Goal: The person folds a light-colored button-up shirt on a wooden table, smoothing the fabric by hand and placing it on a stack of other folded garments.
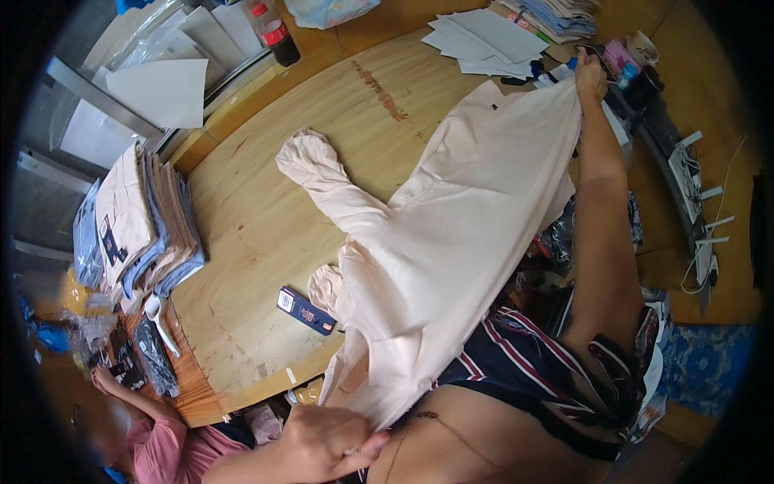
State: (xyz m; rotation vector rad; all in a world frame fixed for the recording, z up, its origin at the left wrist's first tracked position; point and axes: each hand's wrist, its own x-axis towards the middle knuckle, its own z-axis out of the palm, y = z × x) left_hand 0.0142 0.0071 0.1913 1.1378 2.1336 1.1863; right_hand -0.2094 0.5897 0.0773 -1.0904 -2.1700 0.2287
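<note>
A pale pink long-sleeved shirt [451,234] is stretched diagonally over a wooden table [266,242]. My right hand [591,77] grips its far end at the upper right, arm stretched out. My left hand [322,444] pinches its near end close to my body at the bottom. One sleeve [322,173] lies out on the tabletop; the other cuff [324,289] is bunched beside a small dark blue box [305,310].
A stack of folded shirts [141,222] stands at the table's left edge. White paper sheets [484,40] and more folded garments lie at the far side, with a dark drink bottle [274,34]. Another person in pink [161,448] sits at lower left. Power strips [697,210] lie at right.
</note>
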